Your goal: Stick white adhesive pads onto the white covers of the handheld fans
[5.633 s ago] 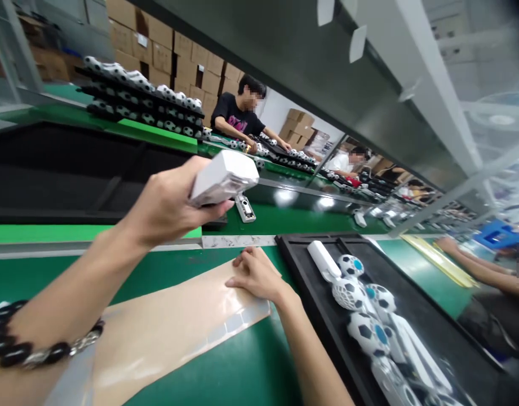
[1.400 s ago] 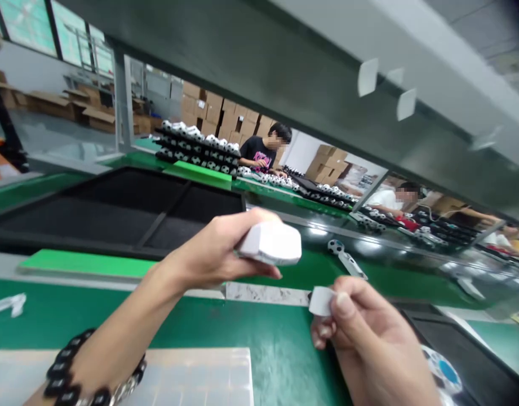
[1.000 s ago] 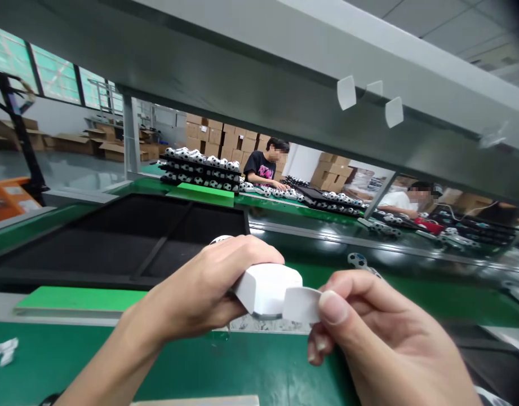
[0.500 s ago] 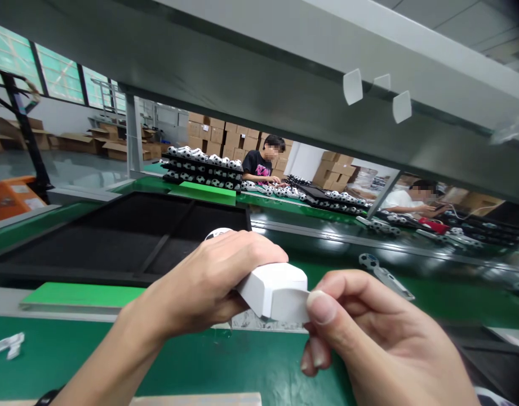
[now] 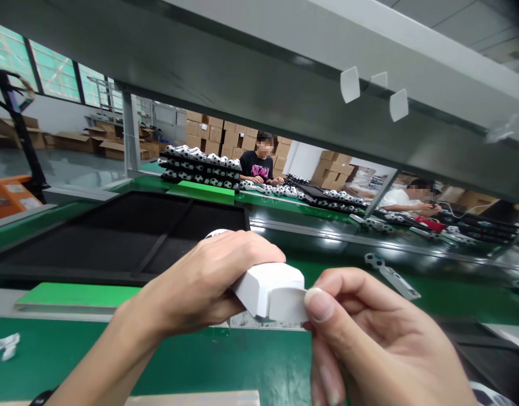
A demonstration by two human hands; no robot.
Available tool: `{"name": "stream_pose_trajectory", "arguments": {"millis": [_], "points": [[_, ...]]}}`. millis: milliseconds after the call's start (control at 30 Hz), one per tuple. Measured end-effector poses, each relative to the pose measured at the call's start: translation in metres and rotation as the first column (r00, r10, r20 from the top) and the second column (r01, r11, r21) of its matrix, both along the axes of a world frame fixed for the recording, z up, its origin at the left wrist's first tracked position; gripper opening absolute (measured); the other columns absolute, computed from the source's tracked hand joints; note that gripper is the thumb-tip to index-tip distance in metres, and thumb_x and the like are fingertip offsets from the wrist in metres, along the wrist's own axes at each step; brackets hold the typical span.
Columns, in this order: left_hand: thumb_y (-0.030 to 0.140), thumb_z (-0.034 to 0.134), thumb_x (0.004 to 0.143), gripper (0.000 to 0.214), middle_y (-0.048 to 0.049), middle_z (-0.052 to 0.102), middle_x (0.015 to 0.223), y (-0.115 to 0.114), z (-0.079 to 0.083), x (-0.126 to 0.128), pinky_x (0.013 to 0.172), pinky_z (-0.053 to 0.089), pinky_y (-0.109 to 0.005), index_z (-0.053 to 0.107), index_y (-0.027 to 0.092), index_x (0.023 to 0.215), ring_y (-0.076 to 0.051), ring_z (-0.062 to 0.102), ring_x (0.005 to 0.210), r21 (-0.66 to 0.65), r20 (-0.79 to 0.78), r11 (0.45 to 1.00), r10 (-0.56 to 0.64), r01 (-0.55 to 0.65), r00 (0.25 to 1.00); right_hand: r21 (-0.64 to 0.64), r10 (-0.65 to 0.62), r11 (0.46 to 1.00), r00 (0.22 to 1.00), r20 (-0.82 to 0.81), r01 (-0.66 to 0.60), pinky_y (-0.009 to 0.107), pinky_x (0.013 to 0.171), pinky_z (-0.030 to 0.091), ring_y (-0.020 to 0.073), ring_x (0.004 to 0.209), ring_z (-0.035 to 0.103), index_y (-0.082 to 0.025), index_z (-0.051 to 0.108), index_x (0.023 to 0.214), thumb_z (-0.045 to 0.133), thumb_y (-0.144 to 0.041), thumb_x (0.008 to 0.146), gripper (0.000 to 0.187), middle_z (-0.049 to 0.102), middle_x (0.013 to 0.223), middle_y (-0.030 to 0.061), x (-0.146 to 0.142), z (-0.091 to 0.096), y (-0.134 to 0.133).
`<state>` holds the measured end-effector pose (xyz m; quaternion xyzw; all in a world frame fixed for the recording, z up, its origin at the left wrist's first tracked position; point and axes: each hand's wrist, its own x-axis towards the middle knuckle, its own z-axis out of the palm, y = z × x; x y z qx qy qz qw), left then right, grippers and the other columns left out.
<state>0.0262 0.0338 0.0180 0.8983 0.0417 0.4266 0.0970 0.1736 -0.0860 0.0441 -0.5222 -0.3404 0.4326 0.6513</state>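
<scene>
My left hand (image 5: 219, 276) is closed around a white plastic part (image 5: 253, 296), its blunt end facing me. Behind the knuckles a bit of a black-and-white soccer-ball pattern (image 5: 216, 233) shows, seemingly the far end of the same part. Between thumb and forefinger, my right hand (image 5: 369, 327) pinches the edge of a thin white sticker (image 5: 287, 304). That sticker lies against the end face of the part; how much of it is stuck down I cannot tell. Similar thin white pieces (image 5: 350, 84) hang from the grey beam above.
A black tray (image 5: 94, 225) lies at left, beside a green strip (image 5: 77, 296). A soccer-ball-patterned part (image 5: 394, 276) rests on the green belt at right. A small white piece (image 5: 5, 345) is at lower left. Two people work across the line, near stacked trays (image 5: 200, 169). The grey beam (image 5: 242, 73) spans overhead.
The lower fingers of my right hand have shifted downward; its pinch on the sticker holds. The part on the belt has moved slightly right. The co-worker opposite has straightened up.
</scene>
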Motion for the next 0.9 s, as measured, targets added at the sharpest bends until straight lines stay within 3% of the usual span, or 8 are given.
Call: {"name": "stream_pose_trajectory", "arguments": {"millis": [900], "points": [[0.017, 0.063, 0.092, 0.027, -0.0018, 0.065, 0.104, -0.0021, 0.0018, -0.0026, 0.079, 0.045, -0.027, 0.05, 0.022, 0.115, -0.016, 0.061, 0.093, 0.013, -0.046, 1.0, 0.004, -0.004, 0.999, -0.004, -0.004, 1.0, 0.996, -0.084, 0.004, 0.008, 0.032, 0.039, 0.0044, 0.026, 0.049, -0.02, 0.068, 0.057, 0.099, -0.047, 0.044, 0.043, 0.049, 0.031, -0.0063, -0.0019, 0.0026, -0.0001]]}}
